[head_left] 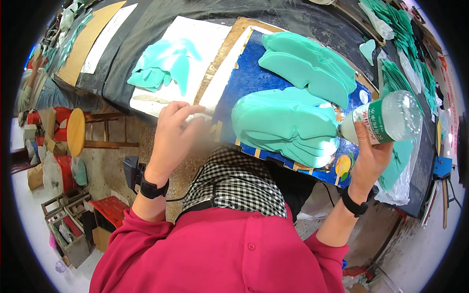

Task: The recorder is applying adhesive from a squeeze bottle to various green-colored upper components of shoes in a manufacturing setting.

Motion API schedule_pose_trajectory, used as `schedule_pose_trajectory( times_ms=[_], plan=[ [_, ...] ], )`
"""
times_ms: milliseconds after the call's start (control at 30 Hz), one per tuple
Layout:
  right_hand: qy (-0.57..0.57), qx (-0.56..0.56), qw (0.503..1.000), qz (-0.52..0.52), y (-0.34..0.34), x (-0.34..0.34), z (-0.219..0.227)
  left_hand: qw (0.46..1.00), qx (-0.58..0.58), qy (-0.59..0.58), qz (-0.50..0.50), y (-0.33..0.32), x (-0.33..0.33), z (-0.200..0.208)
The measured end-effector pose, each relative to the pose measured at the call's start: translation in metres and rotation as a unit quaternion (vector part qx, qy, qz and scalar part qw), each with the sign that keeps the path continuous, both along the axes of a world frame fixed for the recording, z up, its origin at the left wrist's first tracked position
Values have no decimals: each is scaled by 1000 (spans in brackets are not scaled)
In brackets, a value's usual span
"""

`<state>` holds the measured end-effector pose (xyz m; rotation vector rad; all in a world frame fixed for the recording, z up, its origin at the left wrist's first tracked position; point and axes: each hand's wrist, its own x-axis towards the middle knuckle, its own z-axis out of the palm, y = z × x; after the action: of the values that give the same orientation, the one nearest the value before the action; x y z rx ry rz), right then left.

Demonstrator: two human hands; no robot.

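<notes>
My right hand (370, 155) grips a clear plastic bottle (386, 119) with a green label, tipped sideways with its neck pointing left toward a stack of mint-green flat cut-outs (286, 124) on a blue board (246, 80). My left hand (172, 134) is raised near the table edge, fingers curled, with nothing visible in it; whether it holds something small I cannot tell. A second stack of green cut-outs (308, 68) lies farther back on the board. Both wrists wear black bands.
More green pieces (163, 66) lie on white paper at the left of the dark table (146, 24). Bagged green stacks (405, 44) line the right. A round wooden stool (76, 132) and crates (66, 219) stand on the floor at left. Another person sits far left.
</notes>
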<state>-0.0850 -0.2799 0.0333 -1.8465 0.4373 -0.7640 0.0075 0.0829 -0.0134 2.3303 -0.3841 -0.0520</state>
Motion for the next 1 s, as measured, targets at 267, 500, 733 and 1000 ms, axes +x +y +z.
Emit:
schedule_pose_trajectory(
  times_ms=[267, 500, 733, 1000],
  plan=[
    [-60, -124, 966, 217, 114, 20, -7, 993, -113, 32, -7, -4, -1, -4],
    [-9, -17, 981, 191, 113, 58, 5, 995, -76, 42, 45, 3, -5, 18],
    [-64, -63, 932, 352, 161, 60, 8, 933, -331, 131, 48, 22, -5, 0],
    [-48, -68, 967, 242, 115, 63, 5, 998, -24, 26, -60, -29, -1, 13]
  ],
)
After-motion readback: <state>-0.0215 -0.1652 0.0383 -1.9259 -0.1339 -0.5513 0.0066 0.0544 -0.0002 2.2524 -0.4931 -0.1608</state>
